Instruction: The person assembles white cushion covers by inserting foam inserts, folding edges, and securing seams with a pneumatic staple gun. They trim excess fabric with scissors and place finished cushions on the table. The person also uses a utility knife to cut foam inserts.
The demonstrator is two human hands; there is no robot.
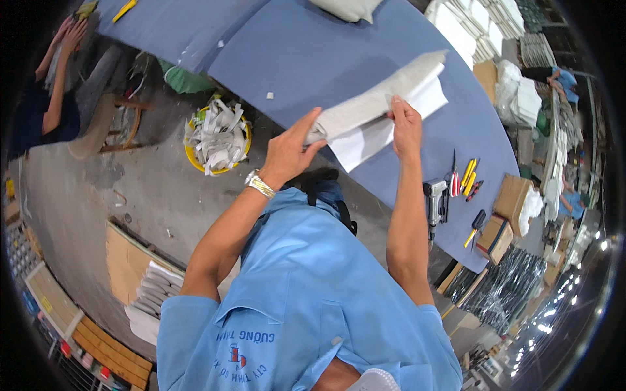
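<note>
Both my hands are on a long piece of light grey fabric (375,94) with a white sheet-like underside, raised over the near edge of the blue-topped table (261,55). At its left end, my left hand (287,153) grips the rolled or folded corner between thumb and fingers; a metal watch is on that wrist. My right hand (405,124) pinches the fabric's near edge further right, thumb on top. The white underside flap hangs open between the hands. Whether a stiff panel lies inside the fabric cannot be made out.
On the table's right lie a staple gun (435,203), red-handled pliers (454,184), yellow-handled tools (468,176) and a screwdriver (476,227). A grey cushion (349,8) rests at the far edge. A yellow basket (248,140) of scraps stands below, left. Another person's hands (72,32) show far left.
</note>
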